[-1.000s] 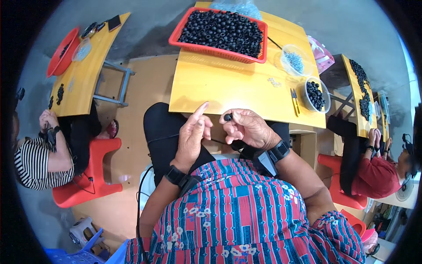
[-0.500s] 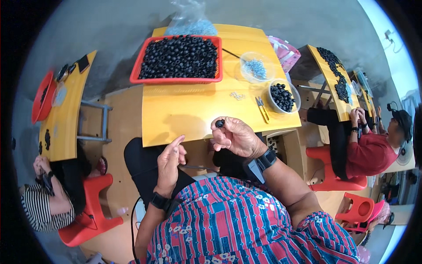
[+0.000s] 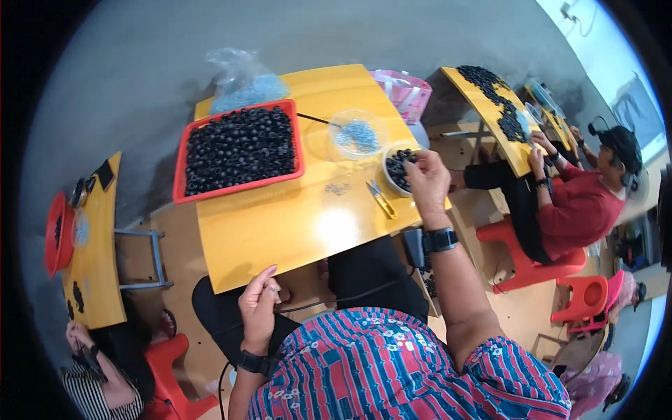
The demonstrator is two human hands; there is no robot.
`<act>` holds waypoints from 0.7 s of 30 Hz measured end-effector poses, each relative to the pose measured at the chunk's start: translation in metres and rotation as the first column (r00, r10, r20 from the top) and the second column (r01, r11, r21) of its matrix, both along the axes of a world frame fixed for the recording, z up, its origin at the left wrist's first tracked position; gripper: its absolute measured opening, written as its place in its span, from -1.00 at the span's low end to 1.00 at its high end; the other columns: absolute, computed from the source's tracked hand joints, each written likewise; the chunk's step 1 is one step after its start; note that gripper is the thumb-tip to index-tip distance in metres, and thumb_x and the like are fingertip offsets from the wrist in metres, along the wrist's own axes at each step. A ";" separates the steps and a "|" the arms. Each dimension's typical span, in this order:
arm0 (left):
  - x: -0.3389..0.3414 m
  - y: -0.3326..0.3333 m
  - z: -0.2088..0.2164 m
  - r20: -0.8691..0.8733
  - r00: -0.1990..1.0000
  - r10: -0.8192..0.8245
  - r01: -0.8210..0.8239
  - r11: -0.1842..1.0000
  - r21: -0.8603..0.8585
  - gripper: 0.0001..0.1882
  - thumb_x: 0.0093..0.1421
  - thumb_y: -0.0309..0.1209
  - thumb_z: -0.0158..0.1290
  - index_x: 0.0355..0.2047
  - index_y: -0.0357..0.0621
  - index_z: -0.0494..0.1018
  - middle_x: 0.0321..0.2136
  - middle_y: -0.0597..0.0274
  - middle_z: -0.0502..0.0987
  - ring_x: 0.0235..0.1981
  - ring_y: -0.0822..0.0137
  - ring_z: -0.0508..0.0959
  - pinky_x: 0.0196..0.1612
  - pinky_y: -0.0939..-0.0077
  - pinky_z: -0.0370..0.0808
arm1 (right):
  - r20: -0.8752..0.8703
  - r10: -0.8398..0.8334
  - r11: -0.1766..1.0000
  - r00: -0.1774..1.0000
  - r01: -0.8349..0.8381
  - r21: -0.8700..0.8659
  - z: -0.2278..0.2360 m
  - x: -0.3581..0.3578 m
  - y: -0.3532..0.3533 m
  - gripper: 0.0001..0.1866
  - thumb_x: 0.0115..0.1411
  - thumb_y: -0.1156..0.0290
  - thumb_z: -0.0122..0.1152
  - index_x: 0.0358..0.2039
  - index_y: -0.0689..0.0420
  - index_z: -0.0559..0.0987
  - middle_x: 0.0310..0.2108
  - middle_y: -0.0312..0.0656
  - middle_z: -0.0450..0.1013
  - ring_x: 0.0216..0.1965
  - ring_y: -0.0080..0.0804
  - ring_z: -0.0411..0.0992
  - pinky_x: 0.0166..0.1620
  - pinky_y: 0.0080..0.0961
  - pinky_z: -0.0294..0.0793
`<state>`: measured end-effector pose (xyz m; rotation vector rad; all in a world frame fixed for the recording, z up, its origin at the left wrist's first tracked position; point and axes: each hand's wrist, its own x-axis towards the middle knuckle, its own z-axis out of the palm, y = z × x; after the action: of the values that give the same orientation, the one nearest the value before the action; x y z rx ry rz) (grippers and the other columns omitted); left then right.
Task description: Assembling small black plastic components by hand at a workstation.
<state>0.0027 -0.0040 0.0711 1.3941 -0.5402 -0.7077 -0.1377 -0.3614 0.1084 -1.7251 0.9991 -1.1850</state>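
At the right of the table, my right hand [image 3: 429, 182] reaches over a clear round tub [image 3: 387, 170] of black beads [image 3: 399, 165]. Its fingers point down and draw together at the beads; whether one is pinched between them is hard to see. My left hand [image 3: 259, 308] hangs just off the table's front edge, above my lap. Its thumb presses against the curled fingers, and whatever they may hold is hidden. Yellow-handled thread snips [image 3: 382, 201] lie beside the tub. Several tiny metal pieces [image 3: 337, 189] are scattered to their left.
A red basket [image 3: 238, 194] heaped with black beads stands at the table's left. Behind it is a clear bag [image 3: 248, 87] of pale pieces; a clear dish [image 3: 358, 136] holds silvery-blue ones. Co-workers sit at yellow tables [image 3: 483, 105] on both sides. A pink bag [image 3: 406, 98] stands behind.
My right hand, which held a black bead above the table's front edge, has moved right and forward to the tub. My left hand's fingers have drawn closer together. The view has turned.
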 end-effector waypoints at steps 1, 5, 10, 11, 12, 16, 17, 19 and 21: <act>0.001 0.001 0.001 0.002 1.000 -0.008 0.008 1.000 -0.008 -0.65 0.28 -0.52 -0.08 0.07 -0.35 0.38 -0.44 0.36 0.38 -0.48 0.59 0.35 -0.37 0.73 0.34 | -0.115 -0.117 0.986 0.987 0.101 -0.133 0.001 -0.002 -0.001 -0.66 -0.04 0.63 0.33 -0.20 0.24 0.51 -0.51 -0.34 0.39 -0.50 -0.65 0.34 -0.39 -0.68 0.41; 0.002 0.001 0.004 0.049 0.999 -0.014 0.013 1.000 0.016 -0.65 0.24 -0.61 -0.12 0.05 -0.33 0.41 -0.44 0.39 0.35 -0.47 0.58 0.35 -0.35 0.70 0.36 | -0.056 -0.039 0.997 0.998 0.036 -0.062 -0.004 0.005 0.006 -0.68 -0.01 0.59 0.30 -0.19 0.25 0.50 -0.51 -0.36 0.36 -0.47 -0.64 0.31 -0.35 -0.68 0.38; 0.001 0.006 0.008 0.048 0.999 0.006 -0.008 1.000 0.025 -0.65 0.24 -0.62 -0.08 0.04 -0.32 0.41 -0.39 0.37 0.34 -0.43 0.59 0.34 -0.35 0.72 0.35 | -0.008 0.315 0.947 0.949 -0.314 0.061 0.012 0.048 0.064 -0.87 0.06 0.64 0.26 -0.33 0.25 0.57 -0.50 -0.35 0.44 -0.43 -0.67 0.39 -0.33 -0.72 0.40; 0.001 0.005 0.011 0.049 0.999 0.007 -0.009 0.999 0.033 -0.65 0.23 -0.62 -0.08 0.04 -0.32 0.41 -0.38 0.37 0.33 -0.43 0.59 0.34 -0.34 0.73 0.35 | -0.022 0.392 0.920 0.920 -0.392 -0.012 0.014 0.058 0.071 -0.89 0.06 0.62 0.27 -0.35 0.24 0.58 -0.49 -0.27 0.46 -0.44 -0.57 0.43 -0.35 -0.66 0.42; 0.000 0.005 0.013 0.050 0.999 0.007 -0.009 0.999 0.041 -0.65 0.23 -0.63 -0.07 0.04 -0.32 0.42 -0.38 0.37 0.33 -0.42 0.59 0.34 -0.33 0.73 0.35 | -0.110 0.426 0.893 0.898 -0.437 -0.110 0.019 0.068 0.078 -0.89 0.05 0.61 0.25 -0.36 0.21 0.59 -0.48 -0.22 0.46 -0.44 -0.47 0.44 -0.35 -0.59 0.42; 0.001 0.005 0.009 0.082 0.996 0.024 -0.026 0.999 0.023 -0.65 0.21 -0.64 -0.06 0.02 -0.32 0.44 -0.37 0.37 0.34 -0.38 0.58 0.35 -0.26 0.76 0.34 | -0.274 0.514 0.801 0.813 -0.569 -0.188 0.049 0.116 0.100 -0.86 0.03 0.60 0.20 -0.36 0.15 0.61 -0.45 -0.09 0.46 -0.43 -0.16 0.45 -0.34 -0.38 0.44; 0.002 0.005 0.009 0.088 0.996 0.022 -0.025 0.999 0.029 -0.65 0.21 -0.64 -0.06 0.02 -0.32 0.44 -0.37 0.36 0.34 -0.38 0.58 0.36 -0.27 0.75 0.34 | -0.281 0.520 0.781 0.807 -0.582 -0.227 0.047 0.128 0.098 -0.85 0.03 0.60 0.18 -0.36 0.15 0.61 -0.45 -0.08 0.46 -0.43 -0.14 0.46 -0.34 -0.36 0.44; 0.002 0.005 0.007 0.099 0.995 0.022 -0.026 0.999 0.040 -0.65 0.20 -0.64 -0.05 0.01 -0.32 0.44 -0.38 0.36 0.35 -0.39 0.58 0.36 -0.29 0.74 0.35 | -0.298 0.533 0.735 0.792 -0.608 -0.301 0.040 0.154 0.092 -0.83 0.02 0.60 0.16 -0.35 0.15 0.62 -0.44 -0.08 0.46 -0.41 -0.08 0.46 -0.33 -0.31 0.45; 0.003 0.004 0.007 0.092 0.995 0.032 -0.036 0.998 0.048 -0.66 0.20 -0.63 -0.05 0.01 -0.31 0.44 -0.38 0.35 0.36 -0.41 0.58 0.37 -0.31 0.74 0.36 | -0.369 0.547 0.719 0.751 -0.648 -0.252 0.037 0.175 0.088 -0.81 0.02 0.58 0.16 -0.31 0.15 0.62 -0.40 -0.05 0.46 -0.35 -0.04 0.46 -0.27 -0.25 0.46</act>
<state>0.0060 -0.0001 0.0777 1.4840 -0.5728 -0.6358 0.0371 -0.2737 0.1450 -2.3209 0.2791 -0.7302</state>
